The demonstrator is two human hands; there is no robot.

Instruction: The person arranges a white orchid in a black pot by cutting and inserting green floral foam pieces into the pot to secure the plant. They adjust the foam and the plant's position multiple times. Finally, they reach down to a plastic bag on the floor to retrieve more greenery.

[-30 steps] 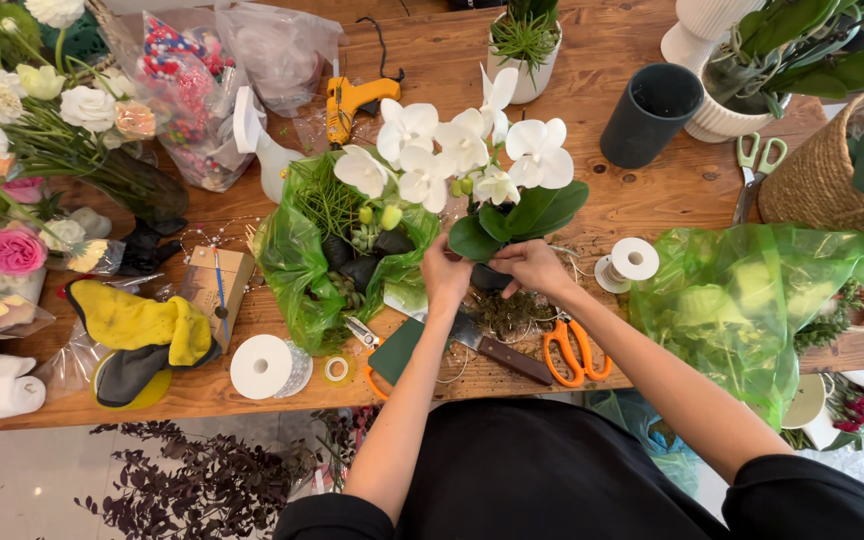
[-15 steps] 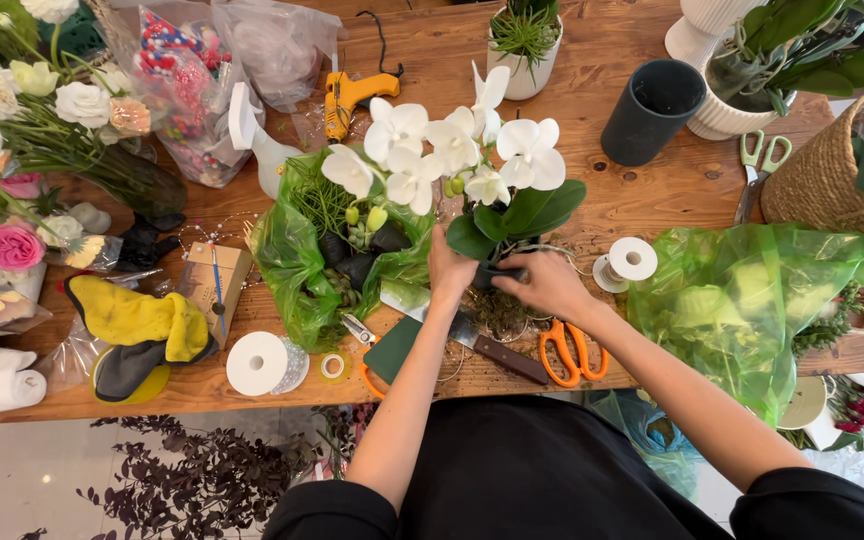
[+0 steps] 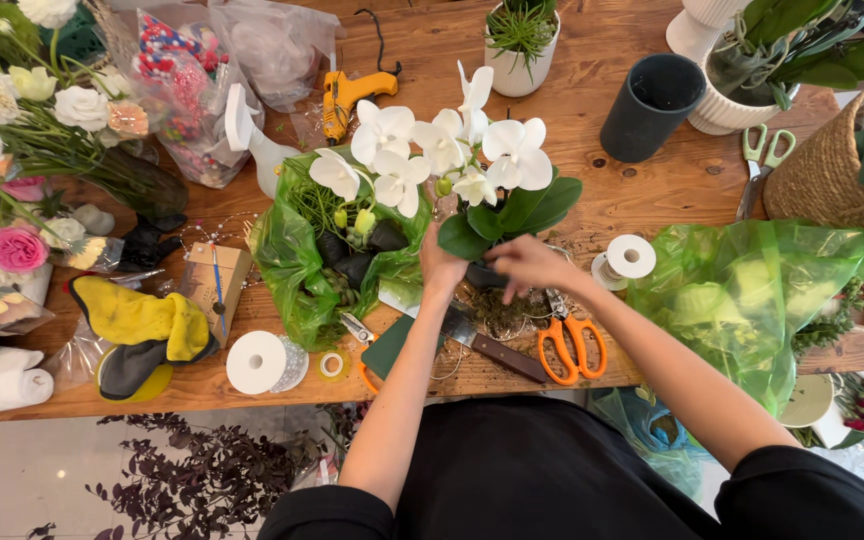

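Observation:
A white orchid plant with broad dark green leaves stands near the front edge of the wooden table. My left hand presses against the left side of its base, under the leaves. From the right, my right hand reaches in with fingers curled at the dark pot, which is mostly hidden. Mossy roots and soil lie just below both hands. A green plastic wrap with small plants sits to the left of the orchid.
Orange-handled scissors, a knife, a white ribbon spool and a green plastic bag lie near my right arm. A dark pot, yellow glue gun, tape roll, yellow gloves and cut flowers surround.
My right hand has shifted a little left and lower onto the pot at the orchid's base. My left hand has stayed against the pot. The view has moved slightly.

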